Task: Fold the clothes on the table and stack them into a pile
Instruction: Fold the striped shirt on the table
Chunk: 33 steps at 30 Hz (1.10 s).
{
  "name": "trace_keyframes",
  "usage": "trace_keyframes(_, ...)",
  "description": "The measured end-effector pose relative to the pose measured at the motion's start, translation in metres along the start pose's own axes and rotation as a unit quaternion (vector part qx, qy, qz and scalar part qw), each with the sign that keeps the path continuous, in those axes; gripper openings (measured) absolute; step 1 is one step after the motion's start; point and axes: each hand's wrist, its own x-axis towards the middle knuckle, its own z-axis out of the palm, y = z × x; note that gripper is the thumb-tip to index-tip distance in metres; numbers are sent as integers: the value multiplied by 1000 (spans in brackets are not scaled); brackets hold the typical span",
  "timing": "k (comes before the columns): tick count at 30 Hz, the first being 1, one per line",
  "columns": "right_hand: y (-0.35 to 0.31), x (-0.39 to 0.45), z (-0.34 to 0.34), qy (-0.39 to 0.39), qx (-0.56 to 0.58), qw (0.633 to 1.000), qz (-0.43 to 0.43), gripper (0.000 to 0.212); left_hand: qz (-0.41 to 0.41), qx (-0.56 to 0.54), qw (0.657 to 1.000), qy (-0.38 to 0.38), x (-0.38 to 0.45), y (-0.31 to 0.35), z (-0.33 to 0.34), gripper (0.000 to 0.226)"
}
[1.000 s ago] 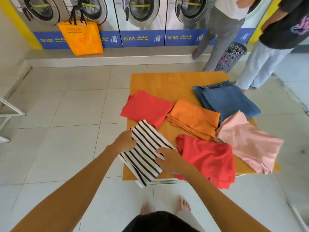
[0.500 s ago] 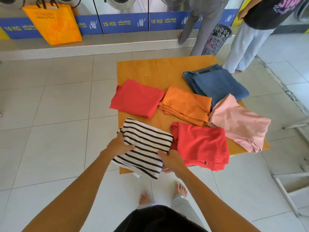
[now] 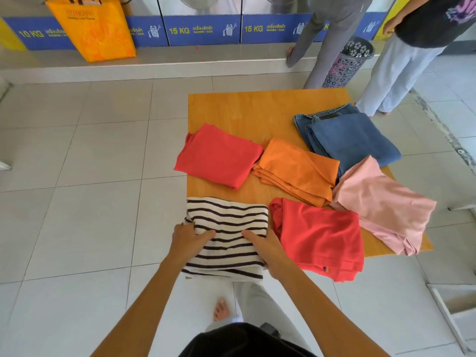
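A folded black-and-white striped shirt (image 3: 228,220) lies at the near left corner of the wooden table (image 3: 257,109), overhanging its front edge. My left hand (image 3: 189,240) grips its left side, thumb on top. My right hand (image 3: 265,249) grips its right side the same way. Right of it lies a folded red garment (image 3: 319,238). Another folded red garment (image 3: 219,155) sits behind, with a folded orange one (image 3: 296,171) beside it. Folded blue jeans (image 3: 347,135) and a pink garment (image 3: 383,204) occupy the right side.
Two people stand beyond the table's far right corner beside a grey laundry basket (image 3: 347,63). An orange bag (image 3: 95,29) sits on the ledge below the washing machines (image 3: 203,29). A white frame (image 3: 448,313) stands on the tiled floor at the right.
The striped shirt has turned from a diagonal lie to square with the table's front edge. Both hands shifted to its near half and hold its sides. The camera tilted down.
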Motion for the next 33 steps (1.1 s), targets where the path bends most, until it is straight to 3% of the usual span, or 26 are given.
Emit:
trace_keyframes(2,-10,4,-3,-15,-14,1000,1,75,31,-19,999,25,0,6,2,64)
trace_keyframes(4,-25,5,-2,-36,-30,999,7,65,-31,-154,987,-10,6,8,-10,54)
trace_keyframes(6,-45,3,-6,-59,-46,997,-3,60,-103,-307,943,-73,13,5,-20,65)
trace_keyframes(8,-73,3,-4,-86,-58,994,-28,54,-112,-379,914,-94,21,4,-34,77)
trace_keyframes(11,-123,3,6,-139,-77,984,-80,42,-118,-438,887,-92,30,20,-46,62)
trace_keyframes(13,-157,9,9,-155,-94,977,-110,37,-114,-451,880,-92,36,47,-56,44)
trace_keyframes(16,-204,30,9,-163,-98,973,-130,32,-79,-451,884,-91,55,91,-79,35)
trace_keyframes(21,-269,86,3,-134,-66,978,-143,30,10,-407,907,-105,119,153,-116,42)
trace_keyframes(27,-336,170,8,-73,-50,986,-144,26,20,-378,921,-87,208,224,-138,37)
trace_keyframes(33,-382,267,32,-59,-50,987,-139,33,39,-330,943,-17,306,264,-143,39)
